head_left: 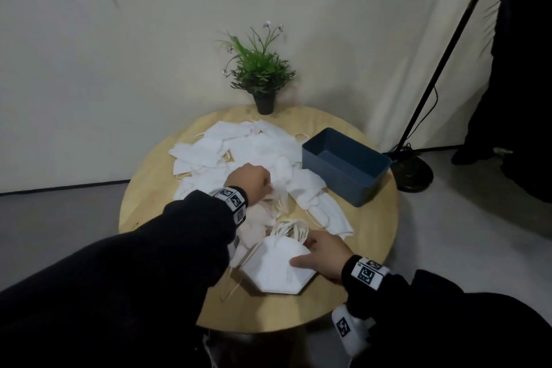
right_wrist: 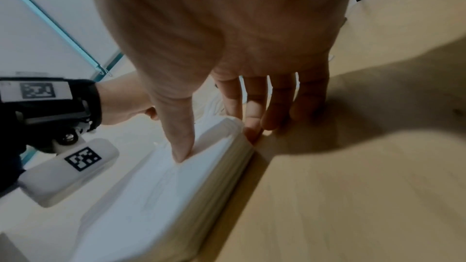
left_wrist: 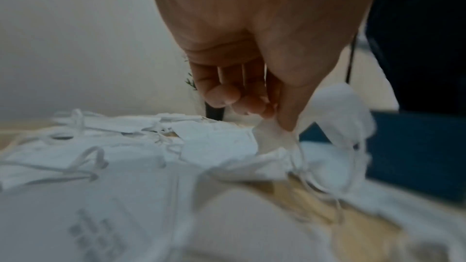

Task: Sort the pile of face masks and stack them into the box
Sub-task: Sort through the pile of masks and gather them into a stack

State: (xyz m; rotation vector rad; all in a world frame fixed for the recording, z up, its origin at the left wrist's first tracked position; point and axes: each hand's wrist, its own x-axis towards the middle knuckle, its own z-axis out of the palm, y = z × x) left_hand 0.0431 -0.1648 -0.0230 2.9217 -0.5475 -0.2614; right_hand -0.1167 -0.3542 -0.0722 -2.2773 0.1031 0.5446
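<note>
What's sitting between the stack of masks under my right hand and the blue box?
A few loose masks lie on the table between the stack of masks under your right hand and the blue box; lifted over them, nothing visible blocks it.

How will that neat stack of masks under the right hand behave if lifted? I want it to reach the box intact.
The stack shows many thin loose layers in the right wrist view, so it will probably fan or slide unless squeezed. Its ear loops trail free and may snag. It is likely light.
</note>
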